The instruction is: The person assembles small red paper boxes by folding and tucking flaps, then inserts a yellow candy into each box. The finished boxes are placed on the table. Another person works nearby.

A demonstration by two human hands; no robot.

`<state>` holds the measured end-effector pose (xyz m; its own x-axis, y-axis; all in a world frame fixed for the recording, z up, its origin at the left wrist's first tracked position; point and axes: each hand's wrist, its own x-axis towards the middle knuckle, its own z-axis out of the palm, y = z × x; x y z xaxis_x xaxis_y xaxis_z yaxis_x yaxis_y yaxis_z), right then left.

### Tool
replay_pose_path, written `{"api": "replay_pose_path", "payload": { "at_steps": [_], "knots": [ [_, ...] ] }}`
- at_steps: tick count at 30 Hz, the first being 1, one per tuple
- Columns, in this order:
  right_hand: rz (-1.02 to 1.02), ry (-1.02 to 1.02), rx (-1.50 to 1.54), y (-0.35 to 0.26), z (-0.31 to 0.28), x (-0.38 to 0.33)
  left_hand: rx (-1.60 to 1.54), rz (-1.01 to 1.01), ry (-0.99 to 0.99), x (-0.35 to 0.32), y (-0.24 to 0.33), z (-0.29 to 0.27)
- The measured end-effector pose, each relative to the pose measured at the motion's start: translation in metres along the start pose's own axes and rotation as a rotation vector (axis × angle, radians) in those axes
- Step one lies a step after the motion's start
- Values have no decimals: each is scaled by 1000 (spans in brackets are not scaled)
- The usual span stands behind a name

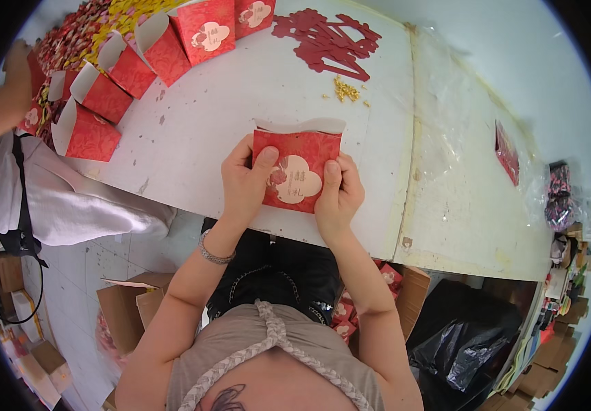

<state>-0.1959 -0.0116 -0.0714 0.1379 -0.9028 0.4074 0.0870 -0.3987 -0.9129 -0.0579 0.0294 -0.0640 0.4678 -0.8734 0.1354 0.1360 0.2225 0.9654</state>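
A red gift box with a cream flower-shaped label is between my two hands, above the near edge of the white table. Its curved white inner flap stands up at the far end. My left hand grips the left side, thumb on the front face. On the right side, my right hand holds it the same way. The fingers behind the box are hidden. Beyond it lie a small heap of gold beads and a loose pile of dark red cut-out strips.
Several open red boxes stand in a curved row at the far left, before a heap of wrapped sweets. A co-worker's arm reaches in there. Clear plastic lies right; a cardboard carton stands below left.
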Motion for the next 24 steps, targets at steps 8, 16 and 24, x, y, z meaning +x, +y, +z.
{"api": "replay_pose_path", "payload": {
  "at_steps": [8,16,24],
  "knots": [
    [439,-96,641,-14,1,24,-286,-262,20,9,18,-4],
    [602,-39,493,-7,4,26,-319,-332,13,12,20,-8],
    [195,-121,187,-14,9,27,4,-100,19,12,18,-1]
  ]
}}
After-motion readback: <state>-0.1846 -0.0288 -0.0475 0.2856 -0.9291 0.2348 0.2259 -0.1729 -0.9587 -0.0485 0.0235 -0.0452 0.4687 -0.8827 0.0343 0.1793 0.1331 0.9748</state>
